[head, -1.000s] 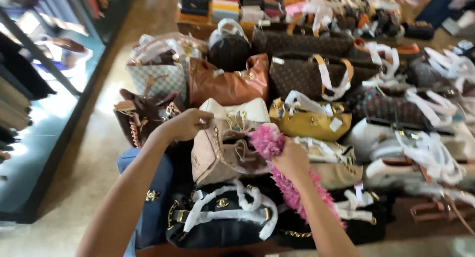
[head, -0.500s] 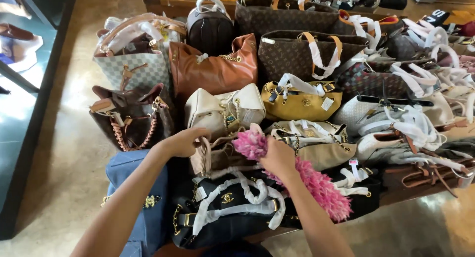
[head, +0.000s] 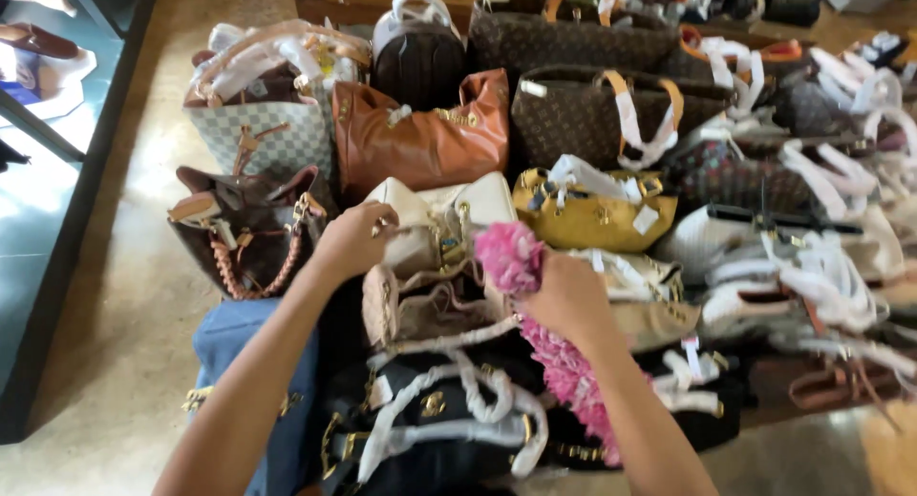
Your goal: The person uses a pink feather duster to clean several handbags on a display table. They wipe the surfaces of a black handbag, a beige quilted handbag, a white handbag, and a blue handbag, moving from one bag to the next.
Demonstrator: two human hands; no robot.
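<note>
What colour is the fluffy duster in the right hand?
Bright pink; the duster shows best in the head view, held by the right hand.

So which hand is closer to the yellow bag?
Right. The right hand, gripping a pink duster, sits just below the yellow bag. The left hand is farther off to its left, on a cream bag.

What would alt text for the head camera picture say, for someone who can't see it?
A person's left hand grips the top of a cream handbag while the right hand holds a pink feather duster over it. Around them, many handbags crowd a low display, among them a tan one and a yellow one.
</note>
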